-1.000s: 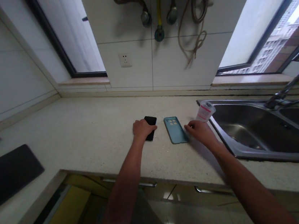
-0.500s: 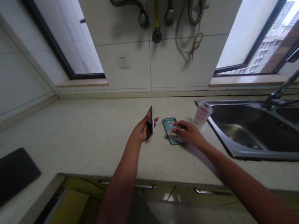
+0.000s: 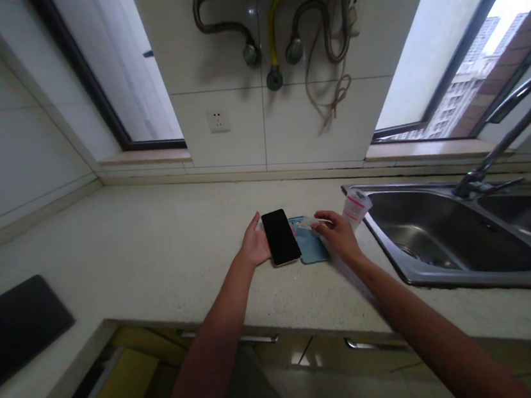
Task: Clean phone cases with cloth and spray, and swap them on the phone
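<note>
A smartphone (image 3: 281, 237) with a dark screen faces up in my left hand (image 3: 255, 245), which supports it from the left side with the thumb raised along its edge. Just right of it, a teal phone case (image 3: 313, 249) lies on the counter, partly covered by the phone. My right hand (image 3: 338, 235) hovers over the case's upper part, thumb and fingers pinched on a small whitish piece (image 3: 306, 222), thin and soft-looking; its exact kind is unclear. Behind that hand stands a clear plastic cup (image 3: 357, 206) with pink markings, beside the sink.
A double steel sink (image 3: 403, 275) with a tall faucet (image 3: 488, 165) is set into the pale counter (image 3: 175, 249) on the right. At the far left lies a black flat panel (image 3: 14, 326). Hoses and a socket (image 3: 218, 121) are on the tiled wall. Drawer handles line the front.
My left hand has turned the phone from edge-on to screen up and moved it right, against the case. My right hand has lifted the whitish piece toward the case's top. The view has shifted slightly.
</note>
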`<state>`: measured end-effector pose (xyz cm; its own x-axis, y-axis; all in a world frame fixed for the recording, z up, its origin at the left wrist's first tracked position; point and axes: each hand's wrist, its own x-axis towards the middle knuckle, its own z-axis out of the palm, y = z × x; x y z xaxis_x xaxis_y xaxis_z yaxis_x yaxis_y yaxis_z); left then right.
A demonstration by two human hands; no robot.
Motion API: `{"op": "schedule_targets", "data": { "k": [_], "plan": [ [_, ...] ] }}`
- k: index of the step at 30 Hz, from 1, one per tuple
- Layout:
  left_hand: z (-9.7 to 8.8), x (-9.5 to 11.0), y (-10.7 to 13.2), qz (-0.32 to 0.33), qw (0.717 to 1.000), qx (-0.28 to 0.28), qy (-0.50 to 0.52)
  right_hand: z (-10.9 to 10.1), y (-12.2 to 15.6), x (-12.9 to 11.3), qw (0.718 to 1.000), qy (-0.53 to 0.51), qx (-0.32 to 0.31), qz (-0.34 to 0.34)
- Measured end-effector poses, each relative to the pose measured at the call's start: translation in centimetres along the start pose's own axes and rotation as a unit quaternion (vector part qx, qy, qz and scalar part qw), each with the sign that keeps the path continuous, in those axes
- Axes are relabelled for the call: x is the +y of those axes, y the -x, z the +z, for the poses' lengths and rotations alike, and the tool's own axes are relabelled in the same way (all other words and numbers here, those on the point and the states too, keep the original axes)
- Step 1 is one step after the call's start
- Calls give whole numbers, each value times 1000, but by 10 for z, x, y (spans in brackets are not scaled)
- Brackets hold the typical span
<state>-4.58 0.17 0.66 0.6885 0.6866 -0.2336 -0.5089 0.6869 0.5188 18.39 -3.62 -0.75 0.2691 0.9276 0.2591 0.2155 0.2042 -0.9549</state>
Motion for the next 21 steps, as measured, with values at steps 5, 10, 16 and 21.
{"op": "schedule_targets", "data": {
  "k": [5, 10, 16, 21],
  "plan": [
    [-1, -4, -1, -11, 999, -34, -4, 11, -17, -8, 996, 43, 30, -66],
    [1, -7, -2, -21, 999, -32, -2, 39, -31, -20, 983, 110, 17, -146],
    [6, -8, -4, -12, 1000, 0, 11, 69, -24, -15, 886, 252, -217, -324],
    [-1, -8, -9, -7, 999, 29, 21, 62, 1, -10, 803, 277, -336, -407]
  ]
}}
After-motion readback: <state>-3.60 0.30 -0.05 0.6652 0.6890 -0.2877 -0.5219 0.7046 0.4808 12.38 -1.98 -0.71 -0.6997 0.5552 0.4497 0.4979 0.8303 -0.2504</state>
